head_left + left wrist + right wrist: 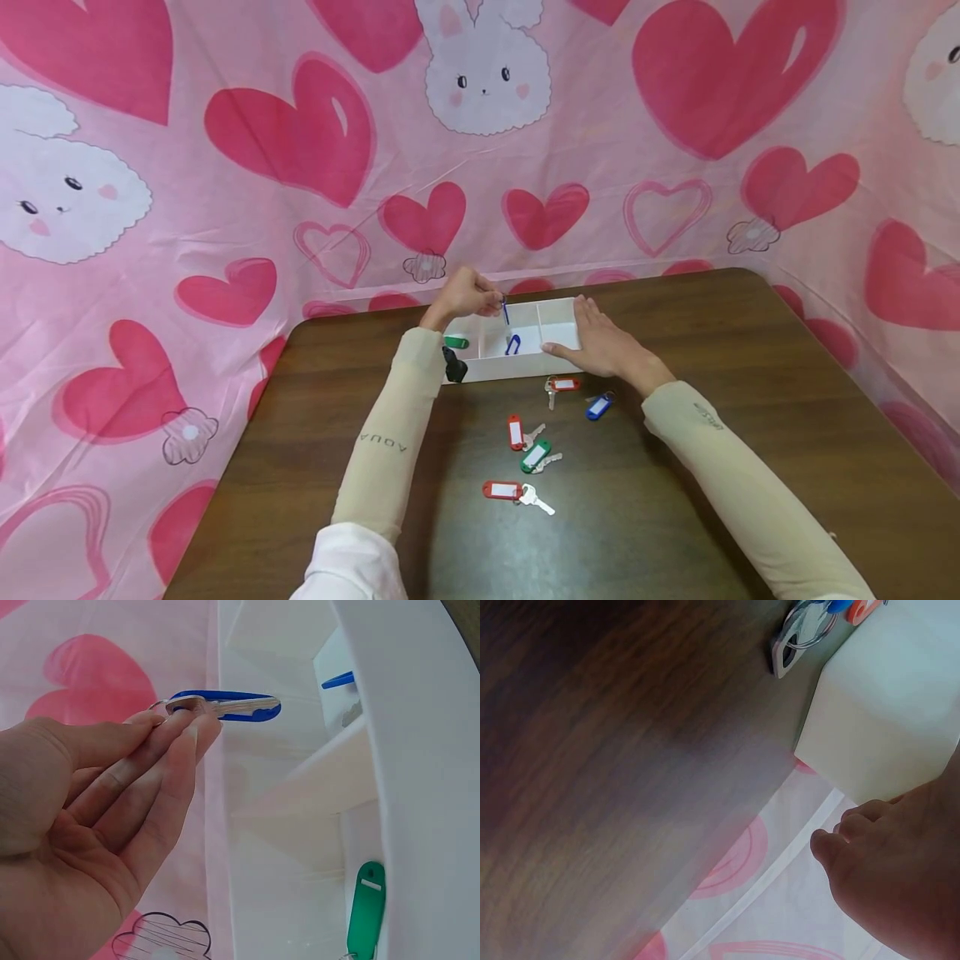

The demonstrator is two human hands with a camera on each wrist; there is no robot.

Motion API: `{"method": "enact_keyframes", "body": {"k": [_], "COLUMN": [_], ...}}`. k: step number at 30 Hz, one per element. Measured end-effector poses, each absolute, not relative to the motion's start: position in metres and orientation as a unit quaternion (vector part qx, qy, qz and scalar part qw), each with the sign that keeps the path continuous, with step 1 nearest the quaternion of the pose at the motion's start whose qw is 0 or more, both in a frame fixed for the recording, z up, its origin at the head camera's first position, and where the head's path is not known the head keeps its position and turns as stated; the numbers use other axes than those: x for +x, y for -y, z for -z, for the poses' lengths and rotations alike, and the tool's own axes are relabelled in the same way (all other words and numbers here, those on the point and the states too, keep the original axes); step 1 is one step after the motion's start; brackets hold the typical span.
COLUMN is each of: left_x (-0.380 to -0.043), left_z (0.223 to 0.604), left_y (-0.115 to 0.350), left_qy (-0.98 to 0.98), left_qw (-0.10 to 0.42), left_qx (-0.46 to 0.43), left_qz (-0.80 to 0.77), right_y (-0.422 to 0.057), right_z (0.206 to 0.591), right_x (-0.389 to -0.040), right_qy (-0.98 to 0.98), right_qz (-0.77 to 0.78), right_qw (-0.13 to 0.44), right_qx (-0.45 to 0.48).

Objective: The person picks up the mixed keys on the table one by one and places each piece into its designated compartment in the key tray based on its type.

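Note:
Over the middle compartment of a white divided box (pixel 510 367), my left hand (pixel 468 296) pinches a key with a blue tag (pixel 262 715) by its ring end. The left wrist view shows the key shaft lying along the tag, both pointing away from the fingertips. Another blue-tagged key (pixel 513 344) lies in that middle compartment. A green key tag (pixel 366 911) is in the left compartment. My right hand (pixel 606 343) rests against the box's right end, fingers extended along the side and thumb at the front rim.
In front of the box, several tagged keys lie on the brown table (pixel 337 467): red ones, a green tag (pixel 536 456) and a blue tag (pixel 599 407). A pink heart-patterned cloth (pixel 472 158) hangs behind the table's far edge.

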State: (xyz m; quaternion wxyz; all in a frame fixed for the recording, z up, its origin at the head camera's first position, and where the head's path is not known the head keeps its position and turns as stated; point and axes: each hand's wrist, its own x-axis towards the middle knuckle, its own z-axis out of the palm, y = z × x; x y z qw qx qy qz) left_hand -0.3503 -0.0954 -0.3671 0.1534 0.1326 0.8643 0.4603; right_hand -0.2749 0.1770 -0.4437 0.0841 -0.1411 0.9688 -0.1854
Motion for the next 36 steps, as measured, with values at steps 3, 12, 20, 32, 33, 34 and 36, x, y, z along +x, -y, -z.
{"method": "enact_keyframes", "body": {"k": [3, 12, 20, 32, 33, 34, 36], "left_x": [-0.35, -0.349, -0.345, -0.334, -0.333, -0.332, -0.329], "left_z": [0.368, 0.372, 0.373, 0.371, 0.37, 0.37, 0.368], "left_y": [0.096, 0.095, 0.096, 0.099, 0.099, 0.099, 0.099], "left_qy": [-0.865, -0.871, -0.872, -0.882, -0.885, -0.886, -0.89], "left_qw": [0.153, 0.143, 0.128, 0.104, 0.105, 0.107, 0.109], "left_qx": [0.132, 0.138, 0.16, 0.19, 0.19, 0.191, 0.194], "left_qz": [-0.46, -0.449, -0.444, -0.419, -0.413, -0.408, -0.398], "right_y": [-0.177, -0.176, -0.176, -0.177, -0.177, -0.177, -0.177], "right_z": [0.444, 0.443, 0.444, 0.444, 0.444, 0.444, 0.444], "right_x": [-0.275, -0.275, -0.275, -0.275, -0.275, -0.275, -0.276], "right_qy": [-0.969, -0.968, -0.967, -0.968, -0.968, -0.968, -0.968], "right_qz": [0.186, 0.188, 0.189, 0.186, 0.186, 0.186, 0.188], "right_qw": [0.085, 0.089, 0.089, 0.091, 0.091, 0.09, 0.089], "right_qx": [-0.139, -0.141, -0.144, -0.141, -0.14, -0.14, -0.139]}}
